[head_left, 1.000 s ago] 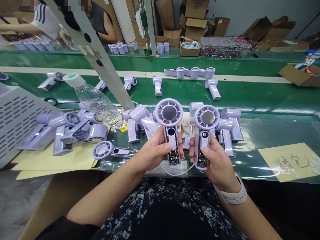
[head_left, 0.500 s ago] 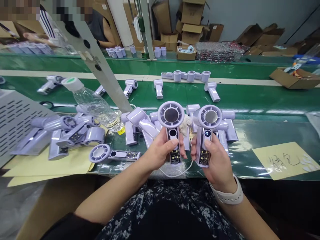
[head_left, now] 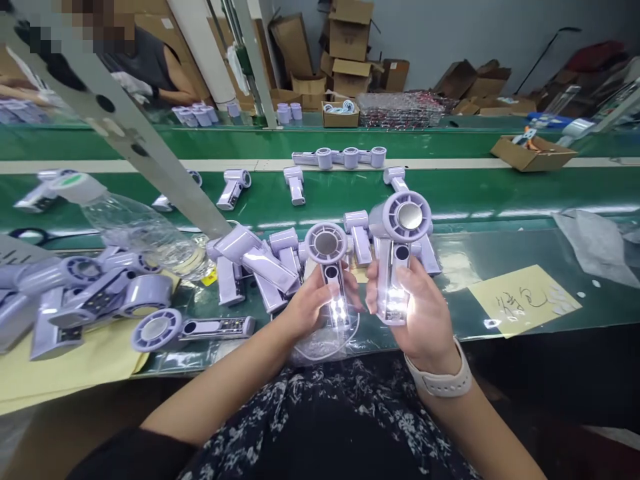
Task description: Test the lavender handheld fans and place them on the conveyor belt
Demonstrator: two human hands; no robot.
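Note:
Two lilac handheld fans are held upright side by side over the bench's front edge. My left hand is wrapped round the handle of the left fan, its thumb on the front below a dark round display. My right hand grips the right fan, which is raised a little higher, with the thumb on its handle too. Bright white lights glow on the lower handles of both. Behind them more lilac fans lie in a heap. Another fan lies flat to the left of my left hand.
A clear plastic bottle leans among piled fans at left, beside a slanting metal post. Several fans lie on the green conveyor. At right are a yellow paper and a plastic bag. A co-worker sits across.
Lights on both handles have come on, and the right fan's display number no longer shows. The right fan has risen and tilted. My view has shifted to the right.

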